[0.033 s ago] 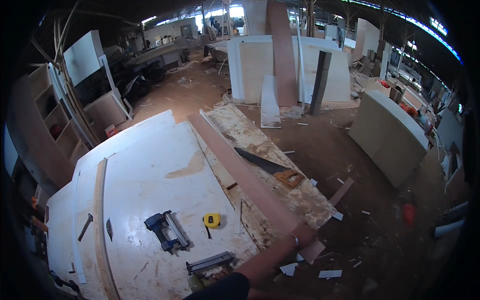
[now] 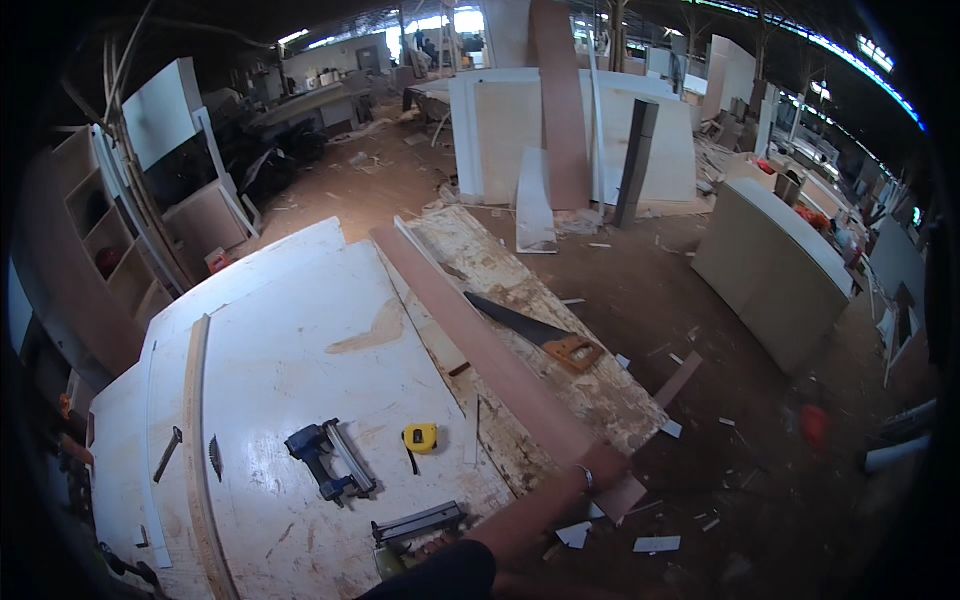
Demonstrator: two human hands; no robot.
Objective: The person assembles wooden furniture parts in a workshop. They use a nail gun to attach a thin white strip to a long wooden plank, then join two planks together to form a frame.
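Note:
My left arm, in a dark sleeve, crosses to the right. At its end my left hand (image 2: 604, 464), with a band on the wrist, grips the near end of a long reddish-brown board (image 2: 485, 350). Low at the front, partly behind that sleeve, my right hand (image 2: 432, 545) is closed round a nail gun (image 2: 418, 522) with a greenish body; most of its fingers are hidden. The nail gun lies over the white panel (image 2: 270, 400). A second, dark blue nail gun (image 2: 328, 460) and a yellow tape measure (image 2: 420, 438) rest on this panel. A handsaw (image 2: 535, 331) lies right of the board.
A pale wooden strip (image 2: 196, 420), a hammer (image 2: 168, 455) and a small dark blade-like piece (image 2: 215, 457) lie on the panel's left. A stained worktop (image 2: 500, 255) runs under the board. Offcuts (image 2: 657, 545) litter the floor. A large cabinet-like box (image 2: 770, 275) stands right; sheets (image 2: 505, 130) lean behind.

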